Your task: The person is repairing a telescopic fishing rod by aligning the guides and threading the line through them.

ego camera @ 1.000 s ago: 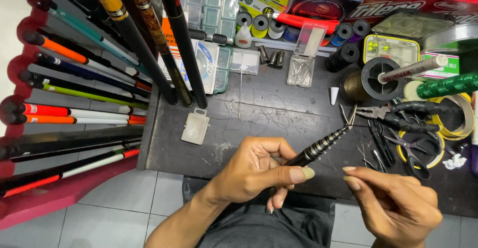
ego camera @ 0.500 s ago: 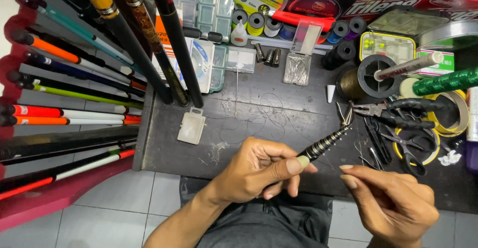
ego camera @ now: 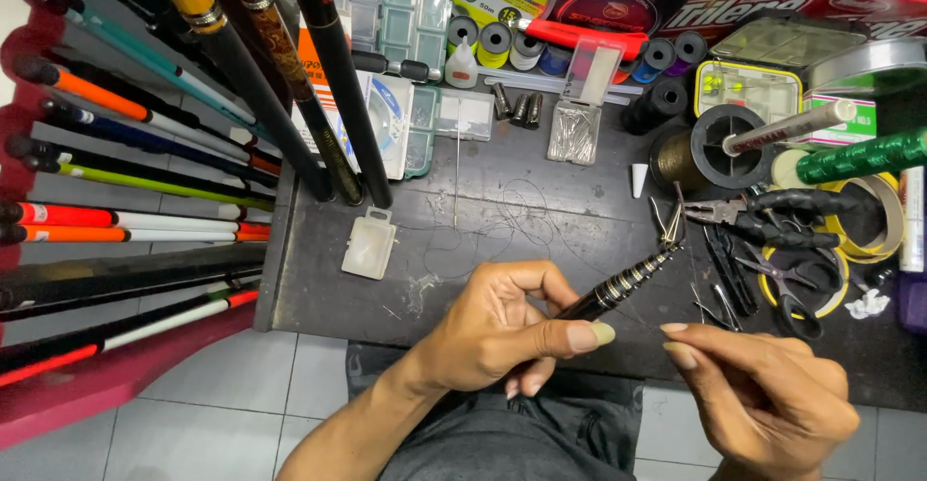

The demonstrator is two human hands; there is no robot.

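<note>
Two hands at table edge (ego camera: pixel 319 326) — left hand (ego camera: pixel 492 331) grip closed round rod tip (ego camera: pixel 628 283); right hand (ego camera: pixel 772 394) pinched, contents unclear.

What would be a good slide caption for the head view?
Left hand grips a banded black rod tip; right hand pinches beside it.

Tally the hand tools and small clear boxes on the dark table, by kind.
Black-handled pliers: 1
Black-handled scissors: 1
Small clear plastic boxes, one near the rods, one holding pins: 2
Total: 4
</note>
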